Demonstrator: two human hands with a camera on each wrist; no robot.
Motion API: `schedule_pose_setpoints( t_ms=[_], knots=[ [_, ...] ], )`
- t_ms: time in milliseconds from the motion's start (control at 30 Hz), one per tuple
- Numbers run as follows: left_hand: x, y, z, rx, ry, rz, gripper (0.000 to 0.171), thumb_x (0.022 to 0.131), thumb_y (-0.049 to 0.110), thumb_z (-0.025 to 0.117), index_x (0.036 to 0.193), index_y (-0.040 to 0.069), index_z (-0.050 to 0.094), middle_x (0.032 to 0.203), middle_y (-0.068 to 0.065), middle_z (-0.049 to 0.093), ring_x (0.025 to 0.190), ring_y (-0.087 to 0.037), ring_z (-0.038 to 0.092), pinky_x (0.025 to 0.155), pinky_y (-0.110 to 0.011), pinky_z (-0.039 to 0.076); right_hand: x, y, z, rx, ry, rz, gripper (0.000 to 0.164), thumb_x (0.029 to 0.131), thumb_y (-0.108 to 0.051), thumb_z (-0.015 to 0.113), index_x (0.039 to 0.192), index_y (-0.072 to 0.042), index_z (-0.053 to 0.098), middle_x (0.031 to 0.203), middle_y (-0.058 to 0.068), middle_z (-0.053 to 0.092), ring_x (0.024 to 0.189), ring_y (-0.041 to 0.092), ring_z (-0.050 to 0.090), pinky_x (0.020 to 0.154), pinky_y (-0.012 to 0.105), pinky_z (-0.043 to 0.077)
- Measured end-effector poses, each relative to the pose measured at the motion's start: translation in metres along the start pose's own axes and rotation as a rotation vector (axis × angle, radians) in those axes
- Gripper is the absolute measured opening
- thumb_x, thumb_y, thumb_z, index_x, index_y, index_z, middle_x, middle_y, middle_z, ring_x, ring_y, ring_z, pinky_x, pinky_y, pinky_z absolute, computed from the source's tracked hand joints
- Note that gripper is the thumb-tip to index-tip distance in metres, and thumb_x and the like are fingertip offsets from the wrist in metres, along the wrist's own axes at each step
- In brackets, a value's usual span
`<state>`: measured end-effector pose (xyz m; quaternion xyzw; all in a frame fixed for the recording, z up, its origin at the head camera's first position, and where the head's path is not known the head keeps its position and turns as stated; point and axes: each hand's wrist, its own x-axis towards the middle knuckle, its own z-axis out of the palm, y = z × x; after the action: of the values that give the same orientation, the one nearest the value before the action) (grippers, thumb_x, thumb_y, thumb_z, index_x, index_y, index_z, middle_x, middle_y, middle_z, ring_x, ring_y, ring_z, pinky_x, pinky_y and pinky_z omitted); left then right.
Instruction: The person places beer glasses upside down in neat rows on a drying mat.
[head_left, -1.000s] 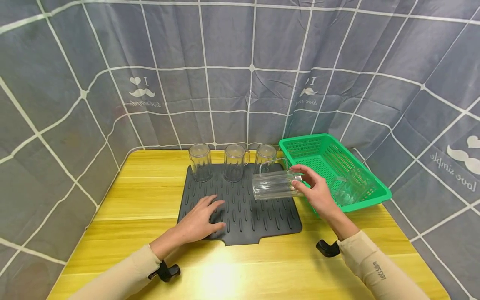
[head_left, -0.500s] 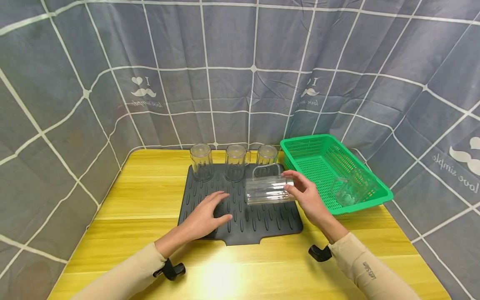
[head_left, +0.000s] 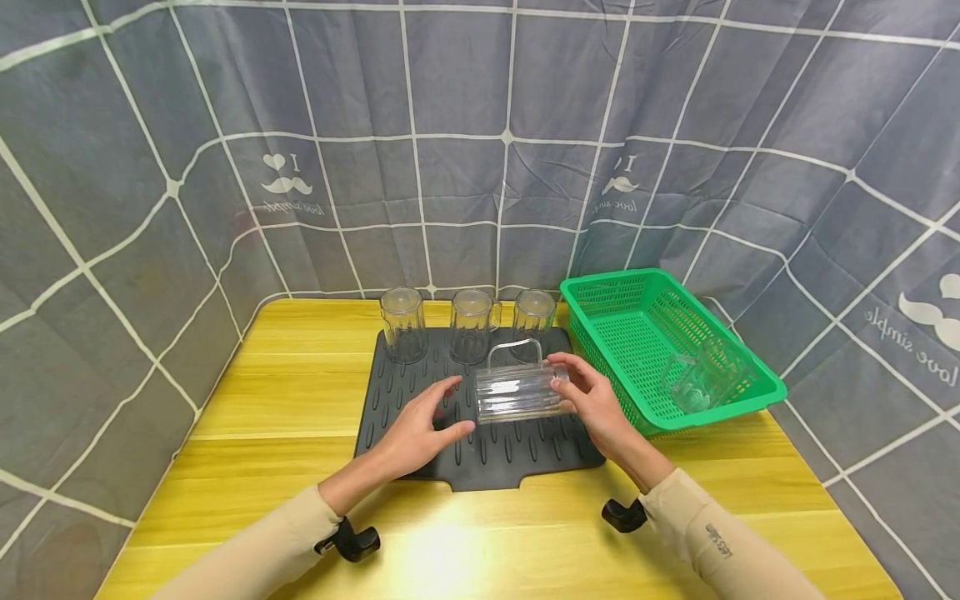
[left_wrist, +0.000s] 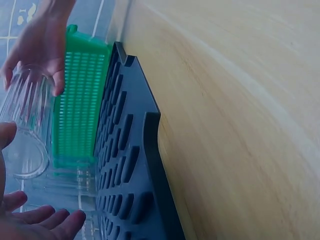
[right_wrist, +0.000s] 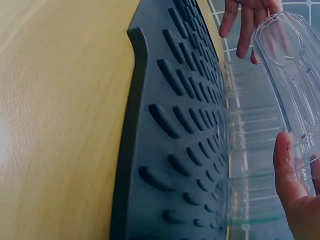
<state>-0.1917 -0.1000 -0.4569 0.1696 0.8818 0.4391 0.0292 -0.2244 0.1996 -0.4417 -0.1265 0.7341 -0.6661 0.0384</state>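
The right hand [head_left: 597, 410], pinching one end of a sideways glass mug [head_left: 513, 398], has carried it leftward above the black mat [head_left: 486, 471], bringing its other end within apparent reach of the loosely spread, unladen left hand [head_left: 417, 429].

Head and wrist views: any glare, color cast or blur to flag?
Head: blown-out glare on the table's near side, streaky highlights along the held mug; left wrist: curtain looks bluer than in the head view; right wrist: pale glare at the left picture edge, row of mugs faint and soft.
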Motion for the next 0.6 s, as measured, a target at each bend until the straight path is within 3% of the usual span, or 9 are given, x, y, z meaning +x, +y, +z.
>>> schedule_pose_setpoints(
  t_ms=[267,600],
  knots=[
    [0.002,0.001,0.005,-0.157,-0.025,0.009,0.082,0.093,0.045,0.071,0.159,0.018,0.029,0.155,-0.004,0.045,0.137,-0.027,0.051,0.106,-0.042,0.049,0.001,0.005,0.010,0.021,-0.022,0.042,0.045,0.102,-0.025,0.061,0.143,-0.012,0.051,0.144,0.010,0.049,0.118,0.020,0.055,0.085,0.038,0.053],
    [0.000,0.001,0.008,-0.241,-0.004,0.000,0.080,0.094,0.036,0.073,0.159,0.019,0.029,0.149,-0.010,0.050,0.126,-0.027,0.058,0.102,-0.044,0.050,0.001,0.008,0.020,0.067,-0.043,0.089,0.045,0.103,-0.022,0.059,0.145,-0.009,0.049,0.147,0.010,0.049,0.128,0.031,0.053,0.093,0.044,0.050]
  ],
)
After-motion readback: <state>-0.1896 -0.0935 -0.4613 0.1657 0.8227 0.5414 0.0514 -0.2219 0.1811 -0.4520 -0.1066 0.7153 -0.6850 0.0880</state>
